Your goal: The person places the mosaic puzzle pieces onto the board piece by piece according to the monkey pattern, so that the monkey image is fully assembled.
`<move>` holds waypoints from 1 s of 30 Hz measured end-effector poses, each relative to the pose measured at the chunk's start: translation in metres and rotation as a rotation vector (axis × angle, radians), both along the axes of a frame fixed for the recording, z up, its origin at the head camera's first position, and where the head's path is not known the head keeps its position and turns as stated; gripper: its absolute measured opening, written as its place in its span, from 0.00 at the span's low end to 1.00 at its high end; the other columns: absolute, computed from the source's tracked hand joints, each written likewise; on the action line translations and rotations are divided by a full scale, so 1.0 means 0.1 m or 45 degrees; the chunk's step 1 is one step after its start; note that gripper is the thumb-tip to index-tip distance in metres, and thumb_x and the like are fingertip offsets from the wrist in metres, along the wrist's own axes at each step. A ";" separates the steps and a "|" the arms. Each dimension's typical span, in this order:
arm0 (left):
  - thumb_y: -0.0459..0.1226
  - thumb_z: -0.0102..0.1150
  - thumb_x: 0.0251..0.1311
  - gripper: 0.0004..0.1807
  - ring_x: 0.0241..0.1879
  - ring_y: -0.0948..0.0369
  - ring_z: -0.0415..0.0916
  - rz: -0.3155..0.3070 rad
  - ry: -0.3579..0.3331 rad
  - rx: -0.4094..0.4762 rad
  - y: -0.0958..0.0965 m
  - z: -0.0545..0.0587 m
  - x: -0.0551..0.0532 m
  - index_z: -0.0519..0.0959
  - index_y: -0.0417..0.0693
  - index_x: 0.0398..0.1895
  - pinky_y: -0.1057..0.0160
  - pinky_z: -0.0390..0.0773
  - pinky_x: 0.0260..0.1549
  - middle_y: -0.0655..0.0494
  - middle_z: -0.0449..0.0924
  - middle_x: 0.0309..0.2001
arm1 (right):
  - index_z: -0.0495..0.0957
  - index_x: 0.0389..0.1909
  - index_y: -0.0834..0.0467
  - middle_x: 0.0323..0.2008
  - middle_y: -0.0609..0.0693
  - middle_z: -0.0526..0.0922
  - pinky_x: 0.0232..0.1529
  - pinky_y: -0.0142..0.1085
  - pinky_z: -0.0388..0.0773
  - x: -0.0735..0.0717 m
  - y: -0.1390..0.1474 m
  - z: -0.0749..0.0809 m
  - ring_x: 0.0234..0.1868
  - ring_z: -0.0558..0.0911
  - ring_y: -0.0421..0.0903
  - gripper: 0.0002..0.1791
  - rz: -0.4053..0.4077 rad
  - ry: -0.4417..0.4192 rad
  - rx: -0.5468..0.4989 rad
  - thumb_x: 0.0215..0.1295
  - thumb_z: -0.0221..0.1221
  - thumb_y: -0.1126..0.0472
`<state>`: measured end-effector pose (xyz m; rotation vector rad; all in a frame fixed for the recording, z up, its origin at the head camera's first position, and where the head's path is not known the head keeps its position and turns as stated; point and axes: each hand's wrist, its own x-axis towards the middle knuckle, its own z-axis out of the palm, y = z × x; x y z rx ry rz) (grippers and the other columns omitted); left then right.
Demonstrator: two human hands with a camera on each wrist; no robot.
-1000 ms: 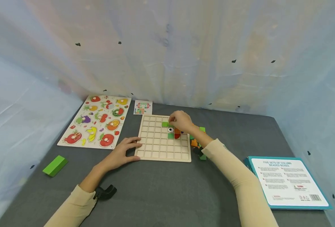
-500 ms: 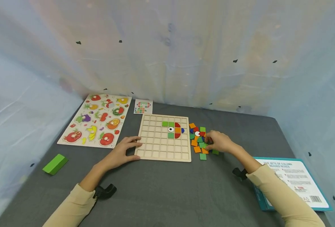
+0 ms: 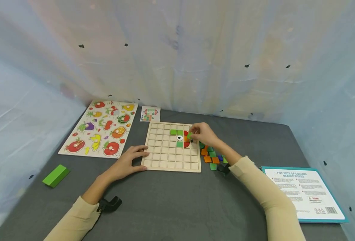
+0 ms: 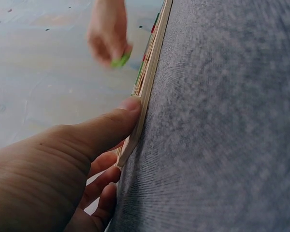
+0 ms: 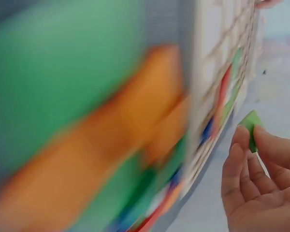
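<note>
My left hand (image 3: 128, 160) rests its thumb and spread fingertips against the left edge of a wooden grid board (image 3: 167, 157). In the left wrist view the thumb (image 4: 108, 128) touches the board's rim. Over the board's upper right part, my right hand (image 3: 206, 134) pinches a small green tile (image 5: 252, 126) between thumb and fingers. Green tiles (image 3: 177, 132), a white eye tile (image 3: 179, 138), and red and orange pieces fill some squares beside it. Right of the board lies a pile of loose tiles (image 3: 207, 159), partly hidden by the right forearm.
A picture card (image 3: 150, 114) lies behind the board. To the left are a fruit puzzle board (image 3: 84, 135) and a green block (image 3: 56, 176). A teal-edged box (image 3: 303, 197) lies at the right, partly behind the right sleeve. A curtain hangs behind the table.
My right hand went from the board's top squares to the loose pile, then came back over the board's right side with a green tile. The left hand stays at the board's edge.
</note>
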<state>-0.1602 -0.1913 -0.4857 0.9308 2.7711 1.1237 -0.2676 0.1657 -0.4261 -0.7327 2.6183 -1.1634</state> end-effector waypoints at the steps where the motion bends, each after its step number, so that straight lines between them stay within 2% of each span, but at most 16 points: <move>1: 0.44 0.73 0.56 0.30 0.65 0.47 0.62 -0.003 0.004 -0.001 0.00 -0.01 0.00 0.79 0.42 0.61 0.41 0.67 0.59 0.45 0.67 0.69 | 0.82 0.43 0.67 0.38 0.58 0.83 0.39 0.41 0.78 -0.06 -0.13 0.00 0.37 0.81 0.52 0.07 0.008 -0.004 -0.008 0.66 0.63 0.70; 7: 0.44 0.73 0.56 0.30 0.65 0.48 0.63 -0.008 0.019 0.004 -0.01 -0.01 -0.03 0.79 0.43 0.61 0.42 0.68 0.58 0.46 0.67 0.69 | 0.83 0.41 0.65 0.37 0.56 0.84 0.42 0.39 0.78 -0.35 -0.74 -0.02 0.39 0.81 0.50 0.05 0.032 -0.036 -0.008 0.66 0.64 0.70; 11: 0.45 0.73 0.56 0.31 0.66 0.48 0.62 -0.008 0.002 0.007 -0.01 0.00 -0.03 0.79 0.43 0.62 0.42 0.67 0.59 0.46 0.66 0.70 | 0.86 0.40 0.62 0.36 0.54 0.85 0.39 0.38 0.77 -0.44 -0.97 -0.09 0.37 0.81 0.48 0.05 -0.031 0.019 0.121 0.65 0.65 0.67; 15: 0.44 0.73 0.56 0.31 0.66 0.47 0.62 -0.005 0.002 0.003 -0.02 -0.02 -0.02 0.79 0.43 0.62 0.41 0.67 0.59 0.45 0.67 0.69 | 0.88 0.40 0.58 0.37 0.51 0.86 0.37 0.38 0.76 -0.43 -1.10 -0.15 0.36 0.81 0.46 0.06 -0.100 0.117 0.278 0.65 0.67 0.62; 18: 0.43 0.74 0.55 0.31 0.65 0.47 0.63 -0.003 0.021 0.012 -0.02 -0.02 -0.02 0.79 0.42 0.61 0.41 0.67 0.59 0.45 0.67 0.69 | 0.88 0.40 0.59 0.38 0.52 0.85 0.37 0.39 0.77 -0.40 -1.13 -0.15 0.36 0.81 0.47 0.06 -0.123 0.169 0.292 0.65 0.67 0.62; 23: 0.43 0.74 0.55 0.30 0.65 0.46 0.63 -0.009 0.034 0.013 -0.01 -0.04 -0.01 0.79 0.41 0.61 0.41 0.67 0.59 0.44 0.67 0.69 | 0.86 0.40 0.62 0.39 0.54 0.85 0.41 0.39 0.77 -0.37 -1.16 -0.14 0.40 0.81 0.49 0.05 -0.108 0.174 0.278 0.66 0.65 0.67; 25: 0.43 0.74 0.55 0.30 0.65 0.46 0.63 -0.007 0.023 0.011 -0.01 -0.04 -0.01 0.79 0.41 0.61 0.41 0.67 0.59 0.44 0.67 0.69 | 0.86 0.36 0.61 0.35 0.52 0.85 0.40 0.36 0.77 -0.35 -1.15 -0.14 0.37 0.81 0.47 0.04 -0.080 0.188 0.305 0.66 0.64 0.70; 26: 0.43 0.74 0.55 0.30 0.65 0.46 0.63 -0.004 0.021 0.008 -0.01 -0.04 0.00 0.79 0.41 0.61 0.41 0.67 0.59 0.44 0.67 0.69 | 0.85 0.32 0.61 0.31 0.51 0.83 0.36 0.35 0.75 -0.34 -1.15 -0.14 0.34 0.79 0.45 0.06 -0.054 0.197 0.319 0.66 0.62 0.72; 28: 0.43 0.74 0.54 0.30 0.66 0.46 0.63 0.003 0.016 0.015 0.00 -0.04 0.00 0.80 0.41 0.61 0.41 0.67 0.60 0.44 0.67 0.69 | 0.79 0.23 0.60 0.24 0.49 0.76 0.32 0.32 0.68 -0.32 -1.15 -0.13 0.27 0.71 0.43 0.13 -0.006 0.237 0.359 0.66 0.58 0.76; 30: 0.42 0.75 0.54 0.30 0.66 0.46 0.63 0.005 0.012 0.018 0.00 -0.02 0.00 0.80 0.41 0.60 0.40 0.66 0.60 0.44 0.67 0.69 | 0.75 0.20 0.59 0.22 0.48 0.72 0.30 0.33 0.62 -0.29 -1.15 -0.12 0.25 0.65 0.42 0.16 0.028 0.305 0.409 0.67 0.57 0.75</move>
